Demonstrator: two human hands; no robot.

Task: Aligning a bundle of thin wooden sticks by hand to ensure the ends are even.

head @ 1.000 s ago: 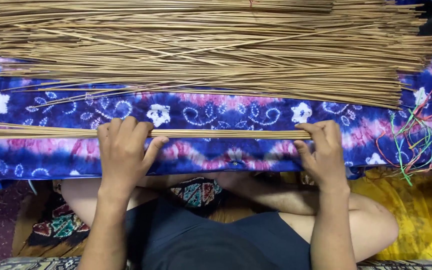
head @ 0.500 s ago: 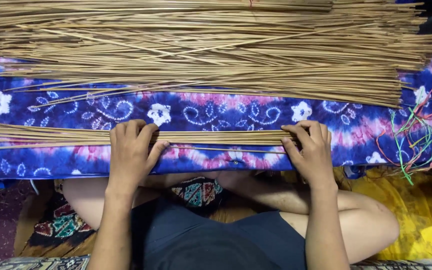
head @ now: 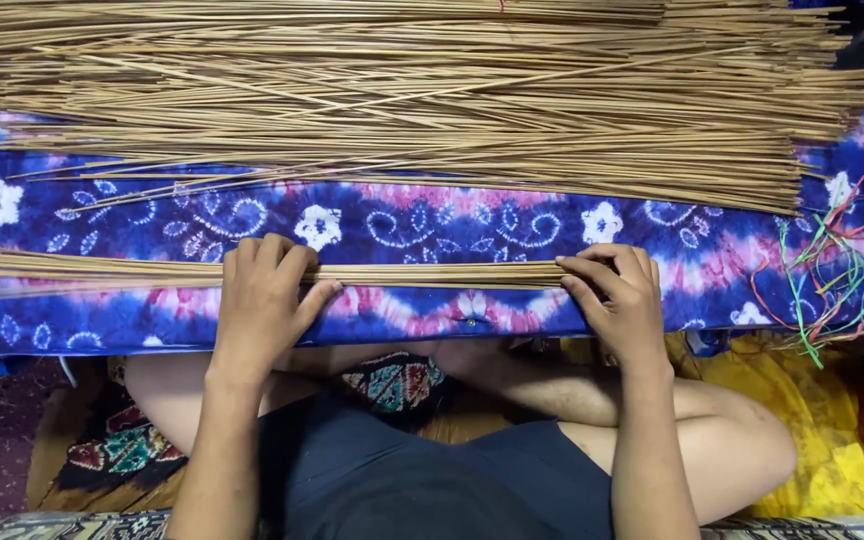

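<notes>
Your left hand (head: 264, 300) lay palm down, fingers curled forward, thumb splayed to the right. Your right hand (head: 620, 298) lay palm down too, fingers angled leftward. Both forearms extended straight forward, well apart.

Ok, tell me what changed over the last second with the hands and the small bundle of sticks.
The right hand slid inward along the small bundle of sticks, toward the left hand, and now covers its end. The left hand stayed pressed on the bundle. The big pile of sticks and blue patterned cloth did not move.
</notes>
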